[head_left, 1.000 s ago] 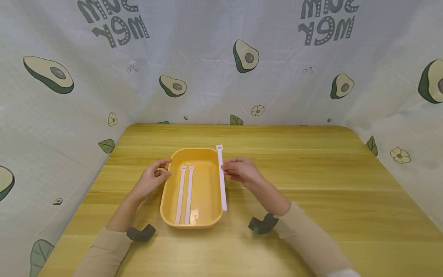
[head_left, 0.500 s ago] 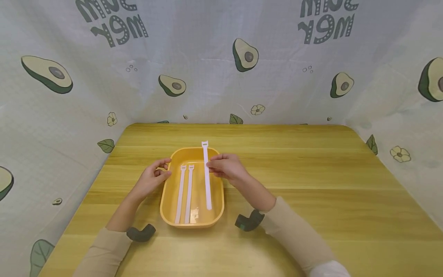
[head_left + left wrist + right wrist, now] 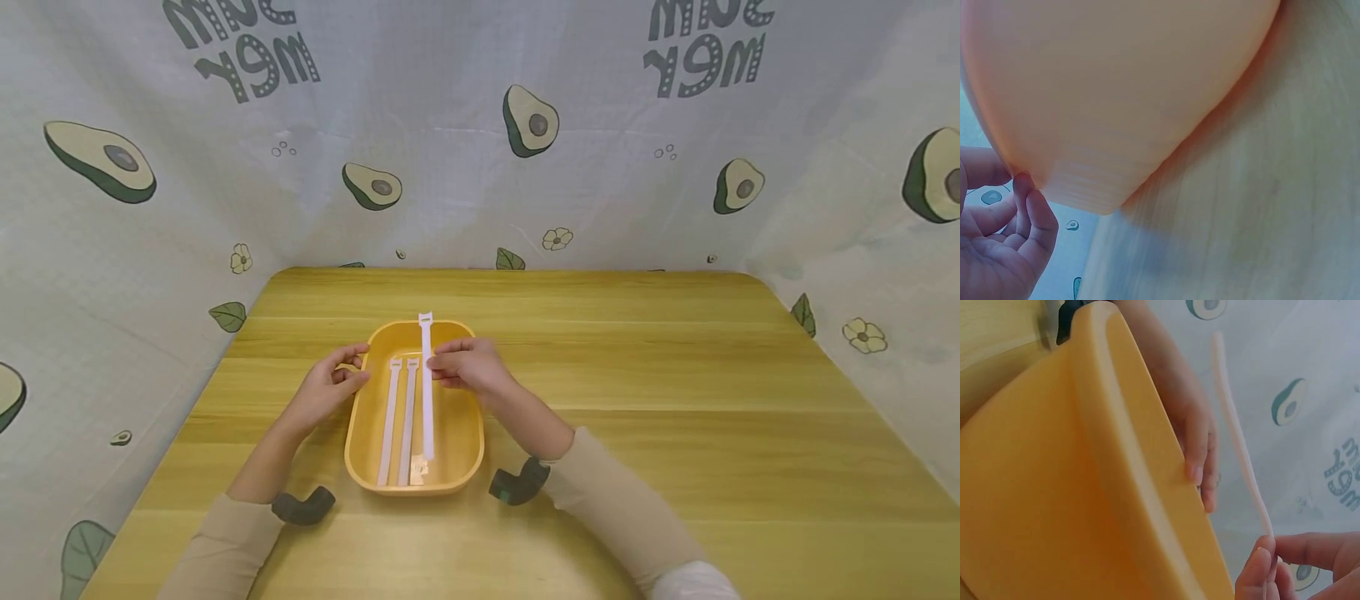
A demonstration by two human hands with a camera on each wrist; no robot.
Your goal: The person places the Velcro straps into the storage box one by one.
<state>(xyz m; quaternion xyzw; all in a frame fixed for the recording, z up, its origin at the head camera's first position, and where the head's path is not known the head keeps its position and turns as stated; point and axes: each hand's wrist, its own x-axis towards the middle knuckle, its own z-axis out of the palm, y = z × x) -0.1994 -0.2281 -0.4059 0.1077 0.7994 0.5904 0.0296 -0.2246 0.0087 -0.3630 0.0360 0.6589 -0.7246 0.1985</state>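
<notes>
A yellow tray [image 3: 415, 490] with rounded corners and raised sides stands on the table, left of centre. Two white cable ties [image 3: 389, 425] with slotted heads lie side by side inside it. My left hand [image 3: 327, 383] holds the tray's left rim; the left wrist view shows its fingers [image 3: 1025, 187] at the rim, partly curled. Between thumb and fingertips my right hand [image 3: 468, 367] pinches a third white cable tie [image 3: 427, 408], raised over the tray, its slotted head pointing away. In the right wrist view this cable tie [image 3: 1235, 425] appears edge-on above the rim.
The wood-grain table [image 3: 637, 375] extends to both sides of the tray. A white curtain [image 3: 450, 125] printed with avocados hangs behind and around it. A dark curved piece sits at each wrist, the left one [image 3: 303, 506] near the tray's front corner.
My right hand has carried its cable tie leftward from the tray's right rim to above the middle, near the two lying ties. The left hand and the tray have stayed put.
</notes>
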